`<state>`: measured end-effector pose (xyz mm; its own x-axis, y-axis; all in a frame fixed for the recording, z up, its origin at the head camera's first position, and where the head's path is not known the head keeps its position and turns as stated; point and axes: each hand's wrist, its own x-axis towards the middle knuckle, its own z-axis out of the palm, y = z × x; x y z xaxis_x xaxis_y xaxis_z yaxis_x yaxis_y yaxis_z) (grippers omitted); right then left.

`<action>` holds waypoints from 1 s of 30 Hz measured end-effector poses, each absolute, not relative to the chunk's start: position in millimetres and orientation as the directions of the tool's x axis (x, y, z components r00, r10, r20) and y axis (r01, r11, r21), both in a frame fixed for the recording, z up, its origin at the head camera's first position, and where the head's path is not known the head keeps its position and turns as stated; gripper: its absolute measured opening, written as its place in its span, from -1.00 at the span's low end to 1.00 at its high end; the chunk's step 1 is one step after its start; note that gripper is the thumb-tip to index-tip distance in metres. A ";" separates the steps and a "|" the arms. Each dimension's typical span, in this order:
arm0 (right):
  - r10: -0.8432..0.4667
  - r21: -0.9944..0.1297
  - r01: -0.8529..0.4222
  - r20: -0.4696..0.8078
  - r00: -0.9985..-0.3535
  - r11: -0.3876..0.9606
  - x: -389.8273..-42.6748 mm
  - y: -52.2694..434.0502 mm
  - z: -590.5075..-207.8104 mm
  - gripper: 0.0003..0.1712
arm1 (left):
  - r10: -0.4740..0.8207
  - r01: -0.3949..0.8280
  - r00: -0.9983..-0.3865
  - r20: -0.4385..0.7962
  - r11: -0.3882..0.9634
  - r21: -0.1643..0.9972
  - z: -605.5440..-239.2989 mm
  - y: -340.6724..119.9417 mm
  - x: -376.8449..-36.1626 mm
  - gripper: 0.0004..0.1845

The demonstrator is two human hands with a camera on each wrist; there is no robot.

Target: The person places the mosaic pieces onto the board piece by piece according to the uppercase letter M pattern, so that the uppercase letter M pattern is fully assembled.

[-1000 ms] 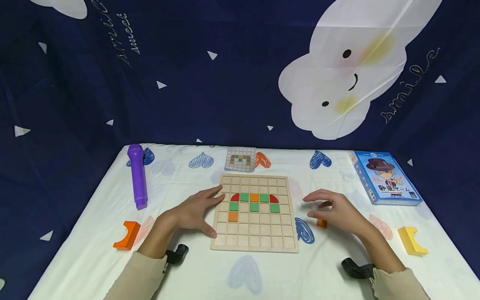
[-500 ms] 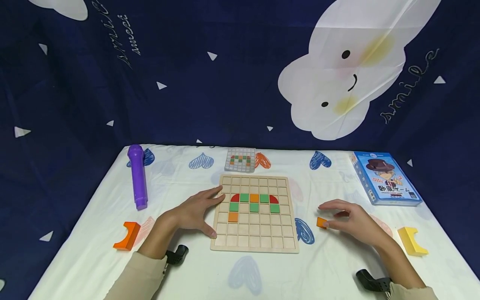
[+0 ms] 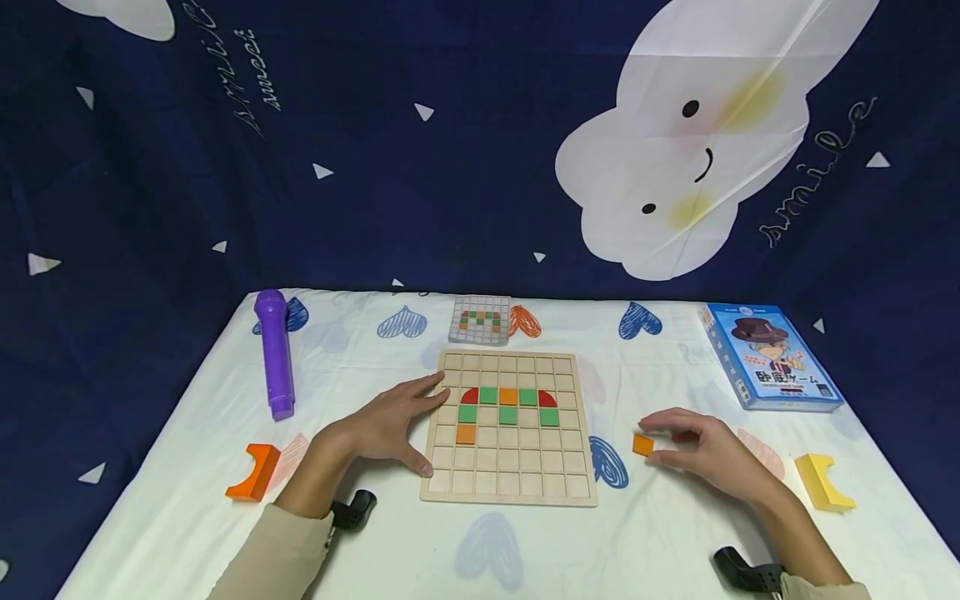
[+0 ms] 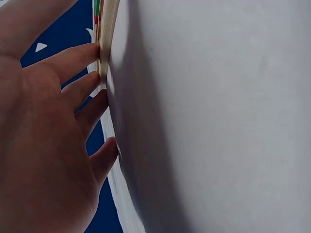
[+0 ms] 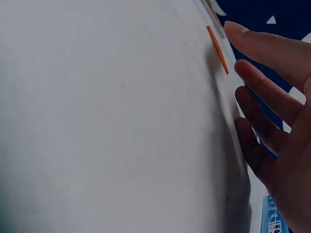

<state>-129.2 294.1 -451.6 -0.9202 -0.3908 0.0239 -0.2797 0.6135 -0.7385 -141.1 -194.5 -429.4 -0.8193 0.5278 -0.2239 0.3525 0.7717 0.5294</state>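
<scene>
A square wooden grid board (image 3: 507,482) lies mid-table, with red quarter-round, green and orange tiles set in its cells. My left hand (image 3: 390,421) rests spread at its left side, thumb and fingertips at the edge. In the left wrist view, the board's side (image 4: 108,43) meets those fingertips. To the right of the board, a loose square orange tile (image 3: 642,445) lies on the cloth. My right hand (image 3: 708,450) is beside it, thumb tip near the tile's right side. The right wrist view shows the orange tile (image 5: 217,50) on the cloth, apart from the loosely bent fingers.
A small pattern card (image 3: 480,335) lies behind the board. A purple toy microphone (image 3: 277,358) and an orange arch block (image 3: 255,472) are at left. On the right are a blue game box (image 3: 776,358) and a yellow arch block (image 3: 825,483). A dark curtain hangs behind.
My right hand has moved right and toward the table's near side, from above the loose orange tile to beside it, uncovering it. The left hand and the board have stayed put.
</scene>
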 end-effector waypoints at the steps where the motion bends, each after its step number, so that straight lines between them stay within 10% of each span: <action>1: -0.387 -0.740 -0.276 0.022 -0.922 0.613 -129.3 293.6 -452.0 -0.57 | 0.527 0.351 -0.820 -0.225 0.772 0.530 -429.3 -194.3 -141.1 0.25; 30: -0.344 -0.650 -0.234 -0.046 -0.938 0.724 -130.5 284.0 -447.3 -0.59 | 0.525 0.347 -0.821 -0.226 0.772 0.532 -427.8 -192.5 -141.6 0.23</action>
